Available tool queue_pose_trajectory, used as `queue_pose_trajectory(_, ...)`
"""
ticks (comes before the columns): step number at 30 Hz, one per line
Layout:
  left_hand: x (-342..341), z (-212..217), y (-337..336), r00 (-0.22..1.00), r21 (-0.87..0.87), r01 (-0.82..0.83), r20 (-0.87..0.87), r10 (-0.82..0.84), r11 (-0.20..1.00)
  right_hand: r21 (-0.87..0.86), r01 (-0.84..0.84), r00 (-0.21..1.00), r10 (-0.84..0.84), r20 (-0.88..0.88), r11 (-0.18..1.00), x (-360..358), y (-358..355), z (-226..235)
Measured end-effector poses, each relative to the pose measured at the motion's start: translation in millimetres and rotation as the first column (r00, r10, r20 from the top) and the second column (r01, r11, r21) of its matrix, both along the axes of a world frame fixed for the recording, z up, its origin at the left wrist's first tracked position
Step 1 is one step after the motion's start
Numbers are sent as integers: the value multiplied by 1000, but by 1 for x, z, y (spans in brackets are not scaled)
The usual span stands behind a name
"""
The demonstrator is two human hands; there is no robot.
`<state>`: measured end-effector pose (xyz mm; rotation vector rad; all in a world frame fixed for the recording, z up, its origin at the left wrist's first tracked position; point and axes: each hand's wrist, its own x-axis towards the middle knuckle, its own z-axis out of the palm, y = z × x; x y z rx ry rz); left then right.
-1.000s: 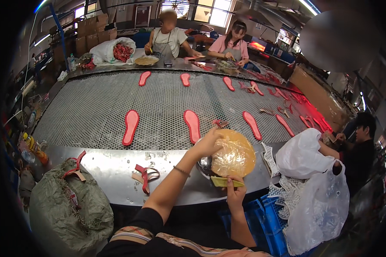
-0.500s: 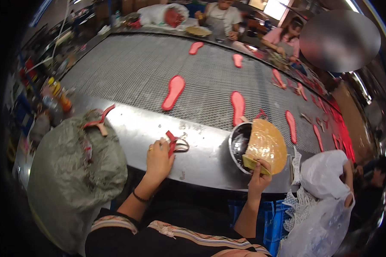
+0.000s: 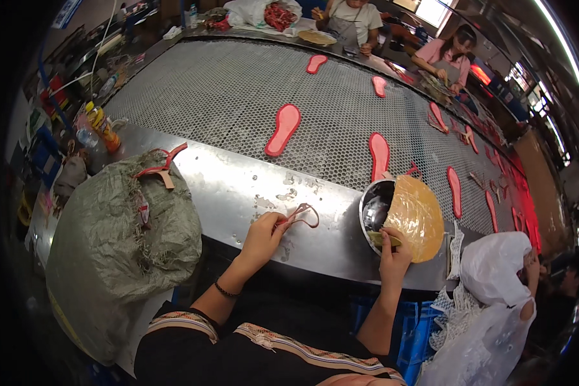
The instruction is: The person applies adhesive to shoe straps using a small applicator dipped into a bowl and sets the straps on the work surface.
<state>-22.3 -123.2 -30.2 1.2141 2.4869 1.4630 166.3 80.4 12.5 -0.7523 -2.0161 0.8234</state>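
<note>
1. Green woven sack [image 3: 116,264]: left of the left fingers.
2. Left hand [image 3: 261,239]: fingertips pinching a red sandal strap [image 3: 314,216], its loop jutting rightward past them.
3. Half-covered bowl [image 3: 369,198]: just beyond the right fingers.
4. Right hand [image 3: 395,256]: pinching a flat yellow-green tool [image 3: 375,238].

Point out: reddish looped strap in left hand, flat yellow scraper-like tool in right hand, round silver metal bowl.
Reddish looped strap [image 3: 299,209]: head view, upper band of loop.
Flat yellow scraper-like tool [image 3: 374,238]: head view, exposed left end.
Round silver metal bowl [image 3: 361,219]: head view, left rim.
</note>
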Motion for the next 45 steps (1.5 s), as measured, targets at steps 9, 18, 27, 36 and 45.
queue_pose_trajectory(9,26,17,36,283,435,62,856,-433,898,-242,3,894,-111,-433,970,5,-4,0)
queue_pose_trajectory(18,43,-10,61,-83,530,-10,844,-529,848,-314,7,813,-188,-551,949,4,-11,2)
queue_pose_trajectory(27,53,-3,58,102,435,43,894,-437,900,-438,-178,878,-58,-474,881,-12,-6,-15)
queue_pose_trajectory(36,53,-4,54,67,446,16,893,-446,895,4,176,934,-166,-317,984,-13,-5,-17)
queue_pose_trajectory(45,49,-10,52,46,466,-1,884,-466,885,-296,-48,943,-55,-329,954,-6,-10,-20)
